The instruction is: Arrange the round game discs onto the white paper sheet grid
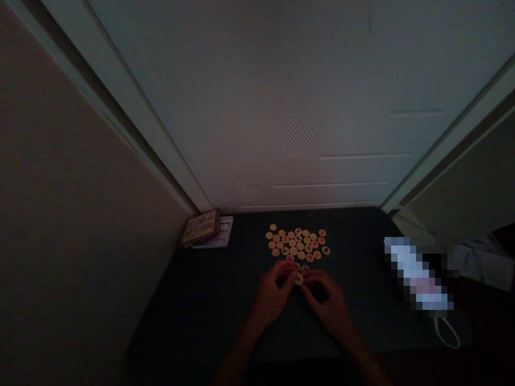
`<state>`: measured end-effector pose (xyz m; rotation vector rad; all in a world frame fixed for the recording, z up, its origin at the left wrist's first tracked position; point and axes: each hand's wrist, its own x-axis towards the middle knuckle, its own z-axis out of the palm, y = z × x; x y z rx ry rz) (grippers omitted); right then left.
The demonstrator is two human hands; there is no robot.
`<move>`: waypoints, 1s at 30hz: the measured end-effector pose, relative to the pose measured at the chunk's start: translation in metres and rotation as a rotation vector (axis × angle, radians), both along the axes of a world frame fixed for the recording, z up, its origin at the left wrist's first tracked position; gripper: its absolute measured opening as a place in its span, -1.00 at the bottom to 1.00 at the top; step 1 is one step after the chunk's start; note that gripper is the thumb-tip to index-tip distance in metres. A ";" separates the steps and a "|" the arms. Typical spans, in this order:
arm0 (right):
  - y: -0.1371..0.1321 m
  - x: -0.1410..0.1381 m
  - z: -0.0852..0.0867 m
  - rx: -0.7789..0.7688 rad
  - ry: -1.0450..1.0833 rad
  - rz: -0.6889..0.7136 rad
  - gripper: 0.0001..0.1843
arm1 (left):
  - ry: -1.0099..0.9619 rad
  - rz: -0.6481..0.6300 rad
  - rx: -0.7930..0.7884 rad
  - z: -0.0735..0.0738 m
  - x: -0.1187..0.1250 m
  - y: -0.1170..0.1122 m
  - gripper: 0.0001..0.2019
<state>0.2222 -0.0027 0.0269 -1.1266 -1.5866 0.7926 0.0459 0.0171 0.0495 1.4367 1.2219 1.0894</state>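
Pale panel (233, 107) with raised hearts and lines, standing behind the cluster of discs (293, 250); biggest thing we see. Dark table (193, 300) under the cluster, spreading out on both sides of it. Pixelated item (418, 276), whitish, well off to the right of the cluster and nearer us, with a pale cord loop (447, 333) at its near end. Left hand (273, 289) and right hand (328, 295) just on our side of the cluster, fingers curled, each pinched narrow, tips meeting at one disc. Box (201, 228), brownish with a printed top, well left of the cluster, tilted on a whitish tray (225, 236) with pinkish lines. Cluster itself: round wooden discs lying flat, close together, some plain, others with red or dark marks. Smallest we note: the pinched disc (298, 279), dark mark showing, at the cluster's near edge between both hands; it's dim, so we can't tell if it's clear of the table.
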 end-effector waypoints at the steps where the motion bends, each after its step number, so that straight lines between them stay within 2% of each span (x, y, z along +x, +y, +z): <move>1: 0.000 0.000 -0.001 0.002 -0.007 -0.003 -0.93 | 0.009 -0.005 0.011 0.001 0.000 0.001 -0.80; 8: 0.001 0.001 -0.002 0.022 -0.048 -0.020 -0.93 | 0.095 0.023 0.082 0.002 0.004 0.001 -0.86; 14: -0.002 -0.001 -0.002 0.072 -0.070 -0.022 -0.91 | 0.074 0.048 0.038 0.003 0.007 -0.002 -0.82; 23: 0.000 0.000 -0.006 0.060 -0.082 -0.069 -0.98 | 0.080 -0.030 0.085 0.008 0.010 -0.008 -0.83; 27: 0.006 0.009 -0.006 0.027 -0.072 -0.173 -0.92 | 0.200 0.001 0.137 0.005 -0.001 -0.008 -0.83; 30: 0.013 0.025 -0.004 -0.002 -0.143 -0.169 -0.90 | 0.312 0.066 0.212 0.000 -0.018 -0.006 -0.85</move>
